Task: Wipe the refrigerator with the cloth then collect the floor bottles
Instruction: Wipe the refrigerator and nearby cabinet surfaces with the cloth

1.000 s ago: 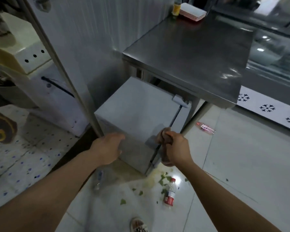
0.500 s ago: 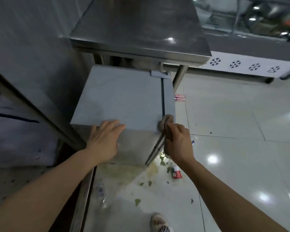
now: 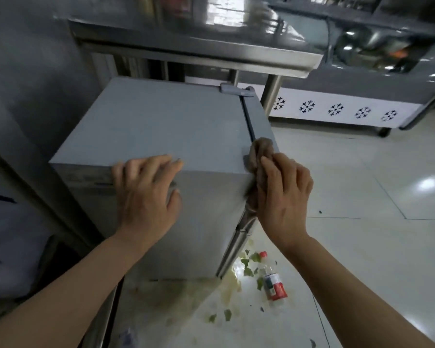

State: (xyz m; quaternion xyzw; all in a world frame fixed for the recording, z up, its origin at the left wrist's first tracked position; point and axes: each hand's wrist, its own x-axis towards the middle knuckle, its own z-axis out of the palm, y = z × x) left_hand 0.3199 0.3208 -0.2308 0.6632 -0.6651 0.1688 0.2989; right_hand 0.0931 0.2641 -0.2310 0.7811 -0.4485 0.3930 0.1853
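So the small grey refrigerator (image 3: 161,126) sits tucked partly under a steel table (image 3: 194,43), and everything here is easiest to place off that fridge.

The left hand (image 3: 146,194) lies flat over the fridge's near top edge, fingers straight and a bit spread, palm down on the side panel and fingertips just reaching onto the top. It isn't holding anything, just pressing against the box.

The right hand (image 3: 284,194) is at the fridge's near right corner, right where the door seam runs. It has a brownish cloth (image 3: 260,156) bunched between the palm and the corner; the thumb and fingers curl around the wad and push it onto the metal. Part of the cloth sticks up above the fingers onto the top edge, and a bit hangs below along the door edge.

Down on the floor (image 3: 362,247), near the fridge's front bottom corner, a bottle (image 3: 273,282) with a red cap and red label lies on its side among green leaf scraps (image 3: 249,267) and a yellowish wet smear. Another clear bottle (image 3: 128,335) lies on the floor below the fridge's side, blurry and hard to make out.

Well beyond the fridge stands a counter with a white snowflake panel (image 3: 334,109).
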